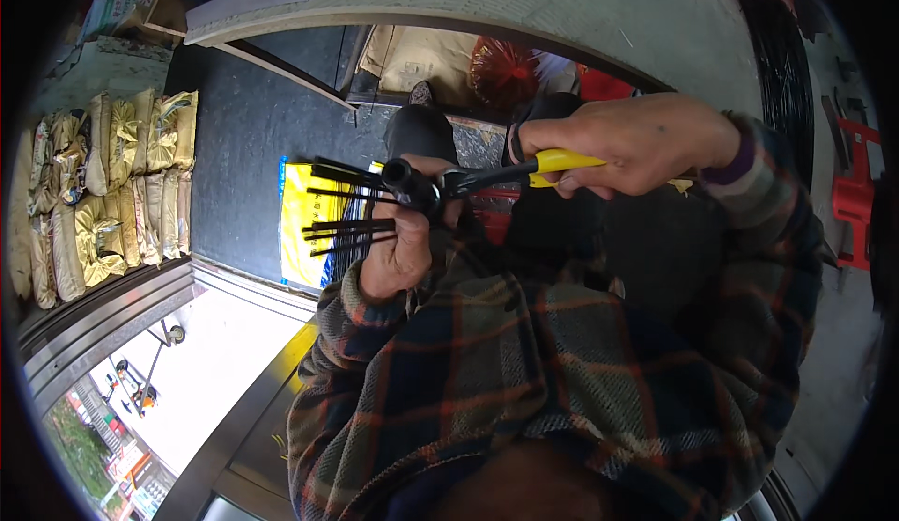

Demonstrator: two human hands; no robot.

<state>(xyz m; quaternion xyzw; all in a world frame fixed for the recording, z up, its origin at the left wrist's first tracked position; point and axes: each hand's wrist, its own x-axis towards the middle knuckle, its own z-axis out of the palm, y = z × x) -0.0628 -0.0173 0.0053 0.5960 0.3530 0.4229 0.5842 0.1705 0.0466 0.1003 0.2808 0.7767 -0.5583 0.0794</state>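
My right hand (646, 142) is wrapped round the yellow handles of a pair of pliers (567, 160). Their dark metal jaws reach left to a black round fitting (405, 182) with an open end. Closed about that fitting is my left hand (401, 257), its thumb lying along the lower side. From beside the fitting several thin black rods (348, 230) stick out to the left, in an upper and a lower group. Exactly where the jaws bite is hidden by the fitting and fingers.
Beyond the rods lies a yellow and blue plastic bag (304, 217) on the dark floor. Wrapped bundles (112, 184) are stacked at the left. A worktop (524, 1) spans the far side, with red bags (506, 70) beneath it. A red stool (852, 198) stands far right.
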